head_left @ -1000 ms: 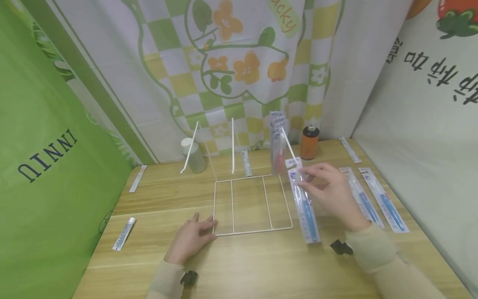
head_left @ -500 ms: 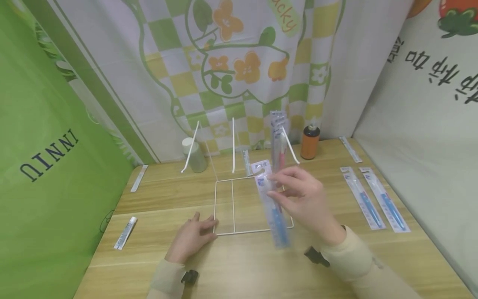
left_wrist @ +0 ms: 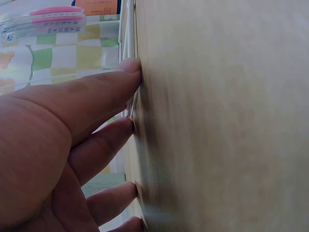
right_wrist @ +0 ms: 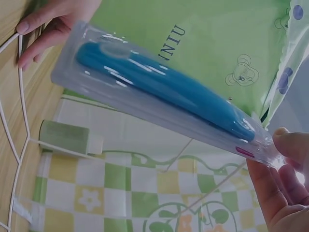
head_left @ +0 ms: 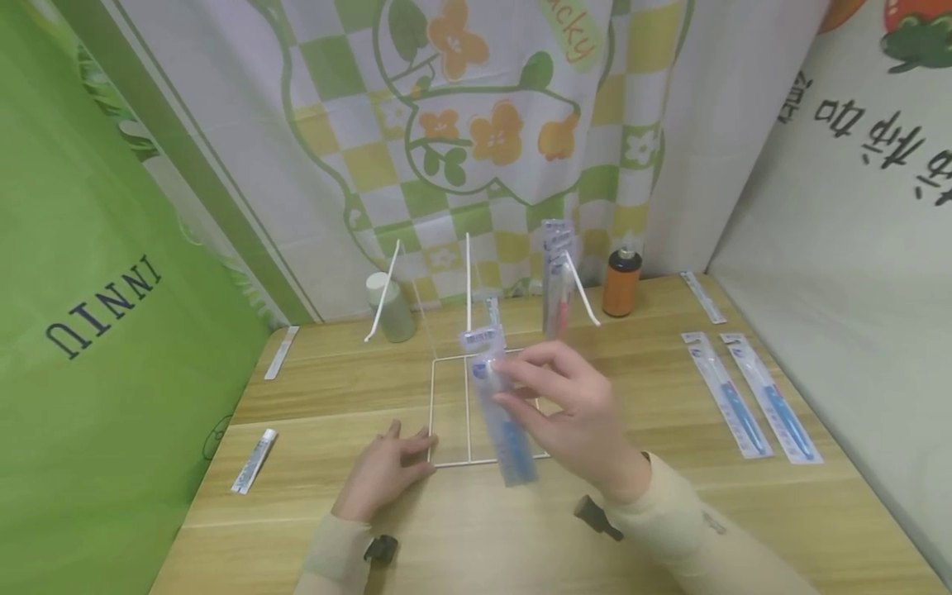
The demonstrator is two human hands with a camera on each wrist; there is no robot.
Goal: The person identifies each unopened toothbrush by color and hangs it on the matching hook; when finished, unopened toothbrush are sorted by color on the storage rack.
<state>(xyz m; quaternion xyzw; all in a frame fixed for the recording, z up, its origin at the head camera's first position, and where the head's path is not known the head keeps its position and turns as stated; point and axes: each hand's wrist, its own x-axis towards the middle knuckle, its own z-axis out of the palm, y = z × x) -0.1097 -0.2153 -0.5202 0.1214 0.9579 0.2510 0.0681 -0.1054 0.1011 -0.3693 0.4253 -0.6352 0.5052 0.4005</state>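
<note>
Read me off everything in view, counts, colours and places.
Table: 1, brown, beneath
Rack: 1, white, table centre
Held toothbrush: 1, blue, over rack
Loose toothbrushes: 2, blue, table right
Hanging toothbrushes: count unclear, pink showing, right prong
Tube: 1, white, table left
Slim packs: 3, whitish, back left, middle, right
Green bottle: 1, green, back left
Orange bottle: 1, orange-black, back right
Checked cloth: 1, multicoloured, back
Left cloth: 1, green, left
Right cloth: 1, white, right
Sleeves: 2, beige, front
Fittings: 2, black, near sleeves
Left hand: 1, bare, touching rack
Right hand: 1, bare, pinching held toothbrush
</note>
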